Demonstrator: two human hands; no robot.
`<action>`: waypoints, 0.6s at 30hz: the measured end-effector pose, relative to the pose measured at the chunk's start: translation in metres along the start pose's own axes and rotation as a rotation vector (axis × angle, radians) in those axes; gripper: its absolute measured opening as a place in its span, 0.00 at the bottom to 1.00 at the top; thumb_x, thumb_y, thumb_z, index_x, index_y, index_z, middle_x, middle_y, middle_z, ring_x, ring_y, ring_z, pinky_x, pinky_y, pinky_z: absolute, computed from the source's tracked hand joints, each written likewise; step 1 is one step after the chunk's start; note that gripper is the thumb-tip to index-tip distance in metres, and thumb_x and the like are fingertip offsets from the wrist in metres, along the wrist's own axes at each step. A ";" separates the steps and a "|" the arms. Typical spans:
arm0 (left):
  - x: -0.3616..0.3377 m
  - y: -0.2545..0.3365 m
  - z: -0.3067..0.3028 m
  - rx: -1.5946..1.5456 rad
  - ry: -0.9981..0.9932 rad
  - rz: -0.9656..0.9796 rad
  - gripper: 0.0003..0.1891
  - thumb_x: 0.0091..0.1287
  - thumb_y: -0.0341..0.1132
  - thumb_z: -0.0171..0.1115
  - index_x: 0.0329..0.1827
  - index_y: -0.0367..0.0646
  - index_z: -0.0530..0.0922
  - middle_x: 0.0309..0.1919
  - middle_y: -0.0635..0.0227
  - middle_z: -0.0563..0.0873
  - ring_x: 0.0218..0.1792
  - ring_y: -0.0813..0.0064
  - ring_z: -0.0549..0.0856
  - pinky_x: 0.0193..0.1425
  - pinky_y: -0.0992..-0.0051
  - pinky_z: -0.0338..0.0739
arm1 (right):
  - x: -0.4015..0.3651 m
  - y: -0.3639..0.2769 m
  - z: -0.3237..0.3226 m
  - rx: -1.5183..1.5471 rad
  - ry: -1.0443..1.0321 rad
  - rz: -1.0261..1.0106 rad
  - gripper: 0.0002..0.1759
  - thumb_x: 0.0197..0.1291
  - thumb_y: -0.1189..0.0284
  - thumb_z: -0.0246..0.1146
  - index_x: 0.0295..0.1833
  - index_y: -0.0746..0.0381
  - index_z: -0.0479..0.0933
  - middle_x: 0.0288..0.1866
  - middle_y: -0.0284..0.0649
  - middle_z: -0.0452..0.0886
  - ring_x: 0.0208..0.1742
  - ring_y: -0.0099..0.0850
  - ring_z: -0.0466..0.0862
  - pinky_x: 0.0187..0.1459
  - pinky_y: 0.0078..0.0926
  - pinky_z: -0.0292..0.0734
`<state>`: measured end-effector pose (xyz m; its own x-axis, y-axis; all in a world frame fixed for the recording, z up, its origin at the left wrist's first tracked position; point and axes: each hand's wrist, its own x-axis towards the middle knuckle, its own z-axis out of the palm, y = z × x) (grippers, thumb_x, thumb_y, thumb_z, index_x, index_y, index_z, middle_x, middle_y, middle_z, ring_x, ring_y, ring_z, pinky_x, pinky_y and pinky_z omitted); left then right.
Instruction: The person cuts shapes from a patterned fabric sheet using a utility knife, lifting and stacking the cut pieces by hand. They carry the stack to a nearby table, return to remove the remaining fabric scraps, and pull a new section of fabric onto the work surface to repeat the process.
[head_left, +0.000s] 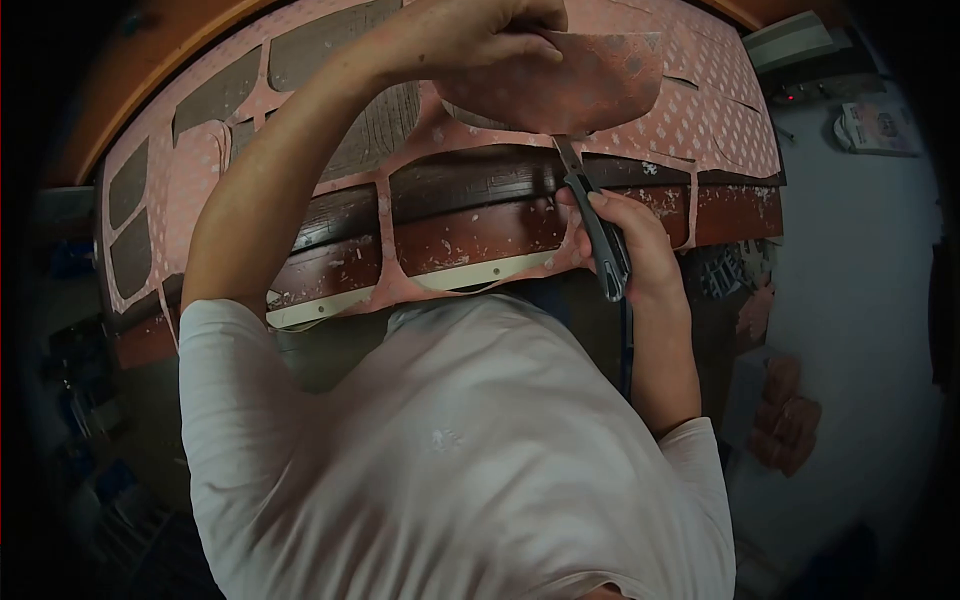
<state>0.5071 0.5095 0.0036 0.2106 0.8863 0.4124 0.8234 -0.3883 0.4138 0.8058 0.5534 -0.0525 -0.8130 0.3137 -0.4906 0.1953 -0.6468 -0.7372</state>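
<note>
My left hand (505, 35) pinches the upper edge of a rounded cut piece of pink patterned fabric (590, 85), which is raised off the sheet below. In my right hand (640, 235) is a utility knife (600, 235) with a dark handle. Its blade points away from me, the tip right at the lower edge of the lifted piece. Around both hands spreads a pink dotted fabric sheet (715, 130) with large shapes cut out of it. Narrow strips of it hang across the front of the table.
Through the cutouts shows a dark, scratched tabletop (475, 185) with a worn red-brown front edge (470, 238). A pale strip with screw holes (490, 275) runs along the near side. Pink scraps (785, 415) lie low at the right, and a white packet (880, 130) sits at the upper right.
</note>
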 end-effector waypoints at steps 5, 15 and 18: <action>0.005 0.001 -0.001 -0.005 -0.013 0.030 0.12 0.65 0.37 0.68 0.46 0.40 0.82 0.35 0.62 0.88 0.37 0.65 0.86 0.43 0.68 0.79 | 0.004 0.005 0.015 -0.023 0.080 -0.009 0.20 0.72 0.65 0.55 0.56 0.71 0.77 0.26 0.41 0.83 0.27 0.28 0.85 0.33 0.26 0.82; 0.020 -0.022 0.013 -0.027 0.004 -0.031 0.12 0.64 0.38 0.68 0.46 0.41 0.82 0.36 0.61 0.88 0.38 0.63 0.87 0.44 0.66 0.79 | -0.058 0.015 -0.021 -0.458 0.216 0.016 0.15 0.72 0.70 0.55 0.57 0.67 0.78 0.29 0.36 0.82 0.30 0.22 0.81 0.35 0.20 0.75; 0.024 -0.026 0.014 -0.027 0.002 -0.049 0.12 0.64 0.39 0.68 0.45 0.41 0.83 0.36 0.61 0.88 0.39 0.63 0.87 0.44 0.65 0.79 | -0.065 0.003 -0.008 -0.713 0.167 -0.060 0.15 0.71 0.71 0.56 0.55 0.68 0.80 0.26 0.33 0.81 0.29 0.21 0.80 0.35 0.22 0.74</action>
<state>0.4978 0.5447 -0.0081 0.1691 0.9039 0.3930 0.8179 -0.3511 0.4557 0.8637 0.5363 -0.0265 -0.7498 0.4732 -0.4624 0.5089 -0.0341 -0.8601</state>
